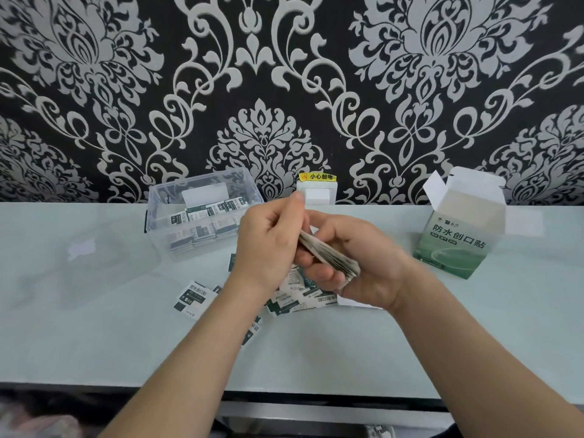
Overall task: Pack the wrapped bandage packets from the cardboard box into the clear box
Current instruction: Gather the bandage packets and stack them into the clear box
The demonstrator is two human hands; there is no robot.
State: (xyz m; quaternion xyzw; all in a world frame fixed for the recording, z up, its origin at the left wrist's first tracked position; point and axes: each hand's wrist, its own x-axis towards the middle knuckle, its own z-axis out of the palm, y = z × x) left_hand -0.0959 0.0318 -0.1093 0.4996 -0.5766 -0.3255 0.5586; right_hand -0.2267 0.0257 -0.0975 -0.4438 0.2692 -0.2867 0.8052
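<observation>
Pale tabletop (410,343): your right hand (363,263) and left hand (268,248) clamp a packet stack (328,252); clear box (158,197) is part-filled, loose packets (294,298) remain, cardboard box (458,245) stands open

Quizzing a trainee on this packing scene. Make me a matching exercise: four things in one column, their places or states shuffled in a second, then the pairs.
Things:
1. clear box
2. cardboard box
3. stack of packets
4. clear lid

Places or states:
A. held between both hands
B. flat on the table, far left
C. upright on the right, top flaps open
D. by the wall, partly filled with packets

Pairs: 1-D, 2-C, 3-A, 4-B
</observation>
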